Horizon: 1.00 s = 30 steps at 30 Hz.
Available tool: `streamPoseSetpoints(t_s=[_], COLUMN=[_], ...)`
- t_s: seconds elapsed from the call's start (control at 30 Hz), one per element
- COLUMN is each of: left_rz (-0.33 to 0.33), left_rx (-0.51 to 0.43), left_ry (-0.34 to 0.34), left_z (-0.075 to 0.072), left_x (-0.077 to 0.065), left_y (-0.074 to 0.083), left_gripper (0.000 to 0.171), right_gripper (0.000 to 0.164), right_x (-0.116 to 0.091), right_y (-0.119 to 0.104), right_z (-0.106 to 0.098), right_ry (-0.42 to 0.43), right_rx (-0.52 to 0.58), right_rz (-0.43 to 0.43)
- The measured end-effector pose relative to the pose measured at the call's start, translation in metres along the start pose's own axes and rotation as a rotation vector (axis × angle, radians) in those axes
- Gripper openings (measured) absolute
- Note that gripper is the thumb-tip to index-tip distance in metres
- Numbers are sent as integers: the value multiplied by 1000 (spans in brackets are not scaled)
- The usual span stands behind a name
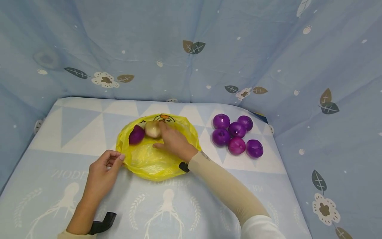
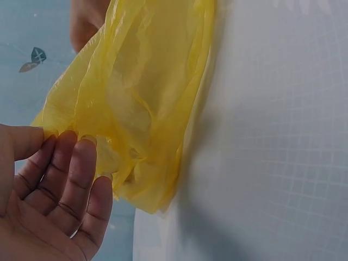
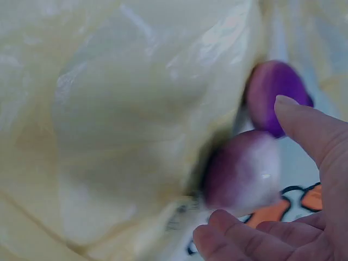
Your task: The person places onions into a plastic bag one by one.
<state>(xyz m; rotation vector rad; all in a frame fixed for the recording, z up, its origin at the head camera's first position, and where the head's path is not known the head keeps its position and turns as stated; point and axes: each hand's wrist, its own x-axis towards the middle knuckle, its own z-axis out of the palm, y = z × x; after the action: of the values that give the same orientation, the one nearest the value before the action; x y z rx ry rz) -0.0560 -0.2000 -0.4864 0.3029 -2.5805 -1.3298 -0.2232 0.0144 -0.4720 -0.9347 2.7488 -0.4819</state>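
A yellow plastic bag [image 1: 149, 166] lies on the table with its mouth spread wide. My left hand [image 1: 102, 171] pinches the bag's left rim between thumb and fingertips, which the left wrist view shows close up. Inside the bag are a purple onion [image 1: 136, 135] and, beside it, a pale onion [image 1: 153, 129] with purple shading on one side in the right wrist view. My right hand [image 1: 176, 141] reaches into the bag, fingers at the pale onion's right side. Its thumb and fingers [image 3: 244, 236] stand apart around the onions, not closed on either.
To the right of the bag sits a loose group of several purple onions [image 1: 237, 129] on the patterned tablecloth [image 1: 80, 129]. Blue printed curtains [image 1: 167, 49] rise behind the table and along its sides. A dark strap end [image 1: 102, 224] juts from the left wrist.
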Motion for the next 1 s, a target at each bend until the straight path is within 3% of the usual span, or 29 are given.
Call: streamPoseSetpoints(t_s=[0.3,0.6,0.7,0.83,1.0], left_rz=[24,25,15,4,-2], left_rx=[18,29,27,27,32], left_ry=[18,44,43,34,35], left_z=[-1,-4,-5,-4,-4], left_x=[2,2,1,0,0], left_y=[0,0,0,1,2], left_gripper=[23,22,23,24,24], right_gripper=[101,88,82,81,93], right_x=[-33,-80,-99,-124,-153], right_y=[-13,-7,5,28,55], right_z=[-24,-50,-52,-49,-50], right_ry=[3,85,143,291,429], right_rx=[-63,-183,-163,-135,-105], right_rz=[-132,-222,-244,-292,-252])
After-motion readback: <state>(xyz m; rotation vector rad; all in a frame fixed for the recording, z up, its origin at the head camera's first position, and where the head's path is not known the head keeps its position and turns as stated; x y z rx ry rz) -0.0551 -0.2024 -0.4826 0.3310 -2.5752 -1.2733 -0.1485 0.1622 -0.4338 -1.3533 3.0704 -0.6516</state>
